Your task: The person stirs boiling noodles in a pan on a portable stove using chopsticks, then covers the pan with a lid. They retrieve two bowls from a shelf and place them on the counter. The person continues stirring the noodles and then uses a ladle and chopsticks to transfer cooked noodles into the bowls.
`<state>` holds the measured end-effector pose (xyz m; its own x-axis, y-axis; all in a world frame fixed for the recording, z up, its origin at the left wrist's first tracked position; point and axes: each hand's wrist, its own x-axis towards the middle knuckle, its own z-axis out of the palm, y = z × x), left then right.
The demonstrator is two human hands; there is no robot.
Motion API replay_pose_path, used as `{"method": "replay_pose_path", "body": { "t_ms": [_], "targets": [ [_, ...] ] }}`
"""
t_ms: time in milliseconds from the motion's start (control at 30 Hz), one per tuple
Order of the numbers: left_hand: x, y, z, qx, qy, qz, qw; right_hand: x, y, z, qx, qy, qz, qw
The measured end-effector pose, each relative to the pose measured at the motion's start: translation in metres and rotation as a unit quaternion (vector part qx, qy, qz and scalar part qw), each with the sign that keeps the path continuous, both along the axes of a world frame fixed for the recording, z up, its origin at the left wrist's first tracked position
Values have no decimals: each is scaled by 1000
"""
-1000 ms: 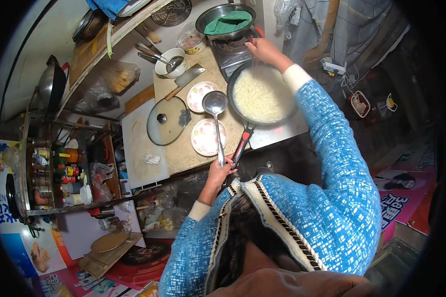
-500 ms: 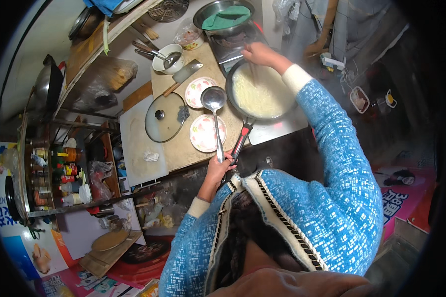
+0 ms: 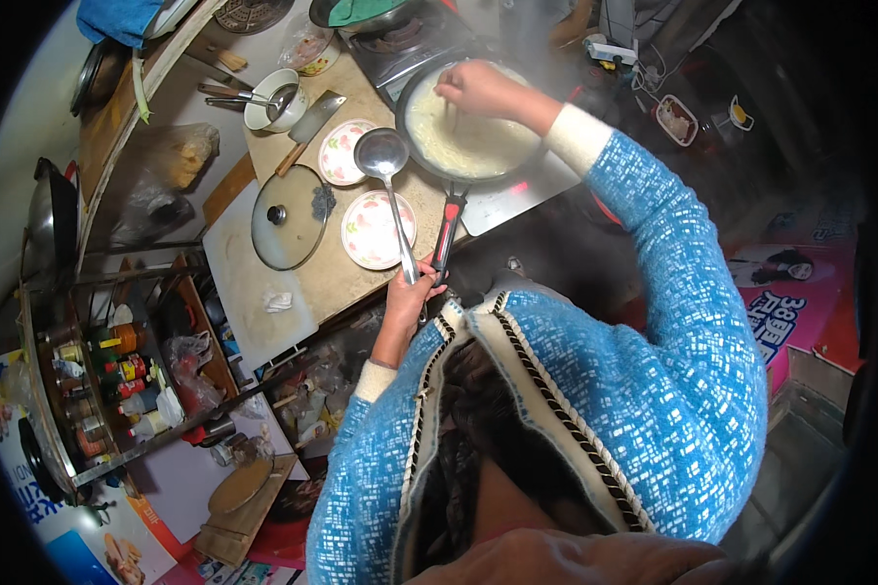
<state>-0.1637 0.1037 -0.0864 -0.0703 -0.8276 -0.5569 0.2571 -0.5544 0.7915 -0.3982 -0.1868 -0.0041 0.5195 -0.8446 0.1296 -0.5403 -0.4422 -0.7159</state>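
Pale wall (image 3: 49, 112), wooden shelf (image 3: 104, 151), metal rack (image 3: 127, 455); dark floor (image 3: 568, 244)

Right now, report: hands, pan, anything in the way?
Left fingers closed round ladle, pan handle alongside. Right fingers pinching something thin, blurred, over the pan. Pale noodles in it. Steam hazing the view.

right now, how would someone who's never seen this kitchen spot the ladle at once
Start at the tan worktop, then find the round dark pan at its right. Just left of the pan, above two flowered plates, is the ladle, its long handle in the left hand. Unlike the metal utensils in the white bowl, it is handheld.
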Motion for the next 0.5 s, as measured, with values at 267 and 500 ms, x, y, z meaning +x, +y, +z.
{"method": "replay_pose_path", "body": {
  "t_ms": [267, 500],
  "targets": [
    [3, -5, -1, 6, -17, -18, 1000, 4, 28, -72, -61, 39, 11, 997],
    [4, -6, 1, 4, -27, -33, 999, -13, 15, -41, -43, 109, -60, 991]
  ]
}}
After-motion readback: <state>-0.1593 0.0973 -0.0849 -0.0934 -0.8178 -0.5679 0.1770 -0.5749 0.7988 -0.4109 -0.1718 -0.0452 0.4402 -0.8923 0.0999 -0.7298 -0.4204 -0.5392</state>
